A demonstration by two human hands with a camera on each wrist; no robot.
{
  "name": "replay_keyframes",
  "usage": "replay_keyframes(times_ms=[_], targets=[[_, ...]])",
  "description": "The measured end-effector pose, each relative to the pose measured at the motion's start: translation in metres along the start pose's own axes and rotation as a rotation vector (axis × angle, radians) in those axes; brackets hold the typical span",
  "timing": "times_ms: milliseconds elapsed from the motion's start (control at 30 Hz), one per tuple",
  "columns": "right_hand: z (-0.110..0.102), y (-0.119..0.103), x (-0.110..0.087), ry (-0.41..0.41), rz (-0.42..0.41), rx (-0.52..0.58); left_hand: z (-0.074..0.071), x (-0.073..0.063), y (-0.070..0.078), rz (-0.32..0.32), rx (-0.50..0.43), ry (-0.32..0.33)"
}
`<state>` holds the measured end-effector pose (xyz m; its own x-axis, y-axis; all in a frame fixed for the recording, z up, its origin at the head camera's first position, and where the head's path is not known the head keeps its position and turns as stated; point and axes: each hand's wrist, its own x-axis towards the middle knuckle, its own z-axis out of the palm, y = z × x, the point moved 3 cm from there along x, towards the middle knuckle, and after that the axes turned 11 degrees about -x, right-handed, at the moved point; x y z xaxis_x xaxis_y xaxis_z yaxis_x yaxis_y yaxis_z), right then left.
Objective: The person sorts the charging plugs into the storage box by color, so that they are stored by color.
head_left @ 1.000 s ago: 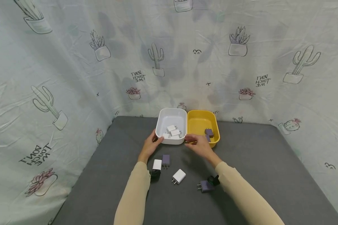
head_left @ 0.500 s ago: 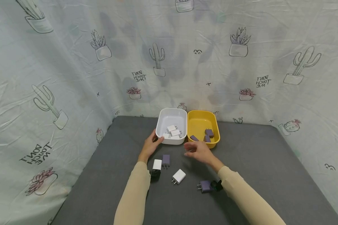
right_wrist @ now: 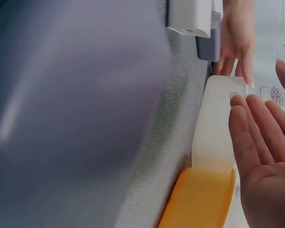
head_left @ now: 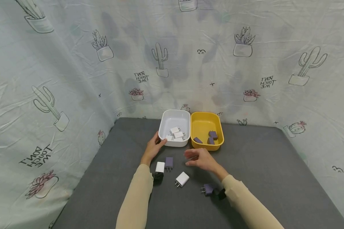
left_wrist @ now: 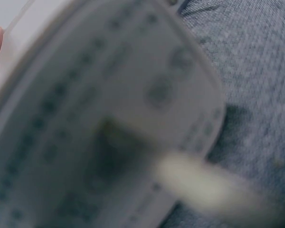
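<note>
The white box (head_left: pixel 176 118) is gripped at its near-left corner by the left hand (head_left: pixel 152 149), thumb at the rim and fingers along the side; this hold is unchanged from a second ago. The right hand (head_left: pixel 202 159) is opened, fingers extended and nothing held. Compared with a second ago, it is drawn back from the near rim of the yellow box (head_left: pixel 204 121) toward six o'clock. Three purple plugs (head_left: pixel 213 135) are now seen in that box; the one between seven and eight o'clock is hidden in the earliest frame. White plugs (head_left: pixel 178 135) are heaped in the white box, as before.

On the bench (head_left: pixel 103 190), a loose white plug (head_left: pixel 160 167) is seen at the left hand's five o'clock, with a loose purple plug (head_left: pixel 168 162) just beside it at two o'clock. From the right hand, a second white plug (head_left: pixel 182 179) is found toward eight o'clock and a second purple plug (head_left: pixel 208 189) at six, partly hidden by the wrist camera (head_left: pixel 221 194).
</note>
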<state>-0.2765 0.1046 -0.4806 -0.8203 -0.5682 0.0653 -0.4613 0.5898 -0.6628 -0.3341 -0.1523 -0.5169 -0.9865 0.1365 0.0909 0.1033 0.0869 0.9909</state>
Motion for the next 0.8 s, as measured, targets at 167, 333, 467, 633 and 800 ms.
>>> replay_keyframes(times_ms=[167,333,467,633,800], targets=[[0.009,0.002,-0.002,-0.070,0.005,0.008,-0.001,0.008,-0.016,0.010,-0.020,0.033],[0.020,0.003,-0.001,-0.174,0.032,0.028,-0.002,0.014,-0.034,0.026,0.021,0.077],[0.028,0.004,0.001,-0.256,0.025,0.001,-0.002,0.014,-0.037,0.022,0.031,0.099],[0.033,0.001,0.001,-0.333,-0.001,-0.033,-0.001,0.015,-0.035,0.031,0.036,0.094],[0.035,0.000,0.001,-0.362,-0.017,-0.094,-0.001,0.016,-0.034,0.032,0.040,0.094]])
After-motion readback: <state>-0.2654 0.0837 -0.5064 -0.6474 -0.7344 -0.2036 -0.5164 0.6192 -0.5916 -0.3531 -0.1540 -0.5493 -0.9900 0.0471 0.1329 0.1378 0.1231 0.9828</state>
